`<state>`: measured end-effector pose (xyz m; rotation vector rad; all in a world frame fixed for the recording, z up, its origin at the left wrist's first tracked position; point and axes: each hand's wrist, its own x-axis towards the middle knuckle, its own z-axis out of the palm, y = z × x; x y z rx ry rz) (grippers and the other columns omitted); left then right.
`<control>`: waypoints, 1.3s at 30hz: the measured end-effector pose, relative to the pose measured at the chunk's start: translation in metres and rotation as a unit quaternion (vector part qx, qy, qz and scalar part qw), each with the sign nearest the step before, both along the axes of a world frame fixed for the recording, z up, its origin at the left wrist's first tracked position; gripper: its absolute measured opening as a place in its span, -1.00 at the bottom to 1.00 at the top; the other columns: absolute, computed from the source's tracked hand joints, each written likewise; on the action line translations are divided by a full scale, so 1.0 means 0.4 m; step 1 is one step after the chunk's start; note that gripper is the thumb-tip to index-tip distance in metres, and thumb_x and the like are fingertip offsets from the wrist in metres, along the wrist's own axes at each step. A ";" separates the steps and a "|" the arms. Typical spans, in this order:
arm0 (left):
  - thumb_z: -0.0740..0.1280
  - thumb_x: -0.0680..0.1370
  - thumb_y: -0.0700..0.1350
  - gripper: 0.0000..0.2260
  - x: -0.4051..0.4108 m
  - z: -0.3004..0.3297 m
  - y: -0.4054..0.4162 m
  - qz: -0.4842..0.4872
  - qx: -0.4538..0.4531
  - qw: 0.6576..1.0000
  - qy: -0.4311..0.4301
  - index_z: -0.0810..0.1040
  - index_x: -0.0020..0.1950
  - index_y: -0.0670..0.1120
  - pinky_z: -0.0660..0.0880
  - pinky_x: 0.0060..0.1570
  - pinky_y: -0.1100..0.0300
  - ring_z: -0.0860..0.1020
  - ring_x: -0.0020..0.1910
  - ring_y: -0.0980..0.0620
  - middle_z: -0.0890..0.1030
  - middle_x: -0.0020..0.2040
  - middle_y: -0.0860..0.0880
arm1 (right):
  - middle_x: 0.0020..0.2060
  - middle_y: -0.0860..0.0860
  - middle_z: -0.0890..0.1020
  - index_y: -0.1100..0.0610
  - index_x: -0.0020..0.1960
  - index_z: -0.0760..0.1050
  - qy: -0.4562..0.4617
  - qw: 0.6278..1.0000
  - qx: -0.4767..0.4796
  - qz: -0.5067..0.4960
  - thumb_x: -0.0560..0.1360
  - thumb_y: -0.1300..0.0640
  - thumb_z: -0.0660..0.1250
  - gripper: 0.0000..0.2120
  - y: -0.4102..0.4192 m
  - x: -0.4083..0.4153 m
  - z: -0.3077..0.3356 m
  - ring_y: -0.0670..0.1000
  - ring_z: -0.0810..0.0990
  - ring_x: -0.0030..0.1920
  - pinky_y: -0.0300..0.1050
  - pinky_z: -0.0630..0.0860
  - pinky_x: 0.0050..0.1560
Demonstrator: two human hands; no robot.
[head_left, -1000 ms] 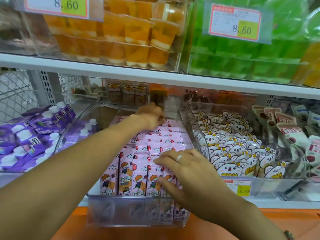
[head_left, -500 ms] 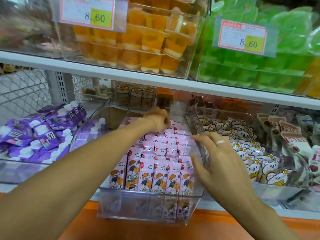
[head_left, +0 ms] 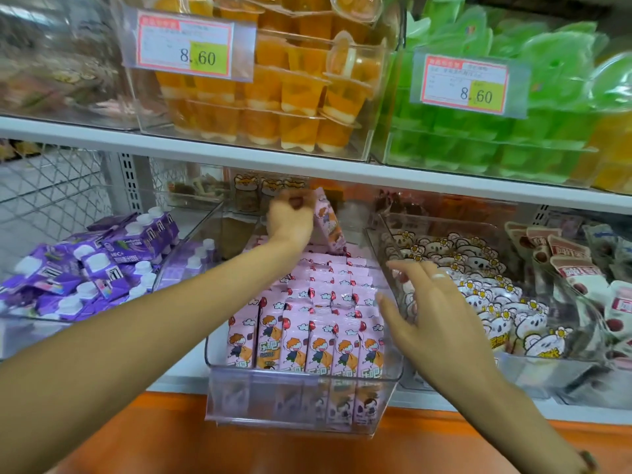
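A clear plastic bin (head_left: 301, 401) sticks out from the lower shelf, filled with rows of pink snack packets (head_left: 318, 323) printed with a cartoon child. My left hand (head_left: 290, 217) reaches to the back of the bin and pinches one pink packet (head_left: 328, 222), lifted and tilted above the rows. My right hand (head_left: 431, 313) hovers with spread fingers at the bin's right wall, holding nothing; a ring sits on one finger.
Purple pouches (head_left: 85, 268) fill the bin on the left. White bear-face packets (head_left: 478, 295) fill the bin on the right. Orange jelly cups (head_left: 290, 90) and green jelly cups (head_left: 496, 145) sit on the upper shelf behind price tags. An orange ledge (head_left: 171, 439) runs below.
My left hand has lifted one pink packet up from the back rows. My right hand has moved off the front packets to the bin's right side.
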<state>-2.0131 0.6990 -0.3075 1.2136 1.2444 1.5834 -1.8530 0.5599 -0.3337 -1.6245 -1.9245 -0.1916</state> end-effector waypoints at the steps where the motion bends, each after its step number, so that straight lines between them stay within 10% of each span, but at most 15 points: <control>1: 0.27 0.61 -0.16 -0.82 -0.015 0.003 -0.028 -0.002 0.007 1.000 -0.022 0.53 0.16 -0.20 0.52 0.20 0.02 0.58 0.14 -0.06 0.61 0.12 -0.13 | 0.08 -0.08 0.48 -0.01 0.30 0.41 0.016 1.000 0.015 0.016 0.52 -0.06 0.26 -0.64 -0.004 -0.011 0.003 -0.01 0.45 0.10 -0.11 0.40 -0.10; 9: 0.31 0.58 -0.10 -0.88 -0.090 -0.021 -0.279 -0.066 0.073 0.994 -0.048 0.58 0.08 -0.07 0.59 -0.11 0.30 0.65 -0.10 0.15 0.69 -0.06 0.00 | 0.28 -0.33 0.35 -0.25 0.37 0.22 0.223 0.951 -0.103 0.186 0.44 -0.35 0.07 -0.48 -0.030 -0.111 0.007 -0.28 0.30 0.31 -0.31 0.26 0.24; 15: 0.29 0.59 -0.13 -0.81 -0.099 -0.065 -0.313 -0.113 0.048 0.992 -0.043 0.53 0.19 -0.08 0.60 -0.04 0.28 0.62 0.01 0.23 0.64 0.08 0.04 | -0.26 -0.22 0.64 -0.12 0.09 0.48 0.434 0.853 -0.215 0.194 0.57 0.01 0.25 -0.88 0.004 -0.129 0.002 -0.36 0.56 -0.26 -0.42 0.42 -0.19; 21: 0.39 0.51 -0.20 -0.74 -0.103 -0.102 -0.319 -0.150 0.089 0.976 0.126 0.51 0.06 0.15 0.52 -0.14 0.38 0.54 0.05 0.32 0.57 0.05 0.26 | -0.14 -0.14 0.66 0.06 0.23 0.49 0.553 0.775 -0.264 0.152 0.53 -0.01 0.31 -0.70 0.017 -0.122 -0.001 -0.24 0.62 -0.16 -0.36 0.45 -0.25; 28: 0.51 0.38 0.04 -0.59 -0.086 -0.114 -0.324 -0.117 0.117 0.968 0.189 0.43 0.13 0.24 0.55 -0.17 0.32 0.54 0.00 0.27 0.55 0.06 0.23 | 0.01 0.07 0.66 0.17 0.25 0.43 0.580 0.761 -0.236 0.170 0.52 0.10 0.35 -0.66 0.010 -0.137 0.001 -0.13 0.66 -0.17 -0.25 0.61 -0.10; 39: 0.29 0.59 -0.12 -0.76 -0.094 -0.116 -0.302 -0.187 0.146 0.950 0.202 0.40 0.19 0.16 0.44 0.08 0.45 0.46 0.18 0.38 0.51 0.21 0.25 | -0.01 -0.02 0.69 0.06 0.21 0.50 0.533 0.811 -0.156 0.182 0.54 0.13 0.31 -0.75 0.009 -0.109 0.005 -0.09 0.66 0.02 -0.08 0.58 0.14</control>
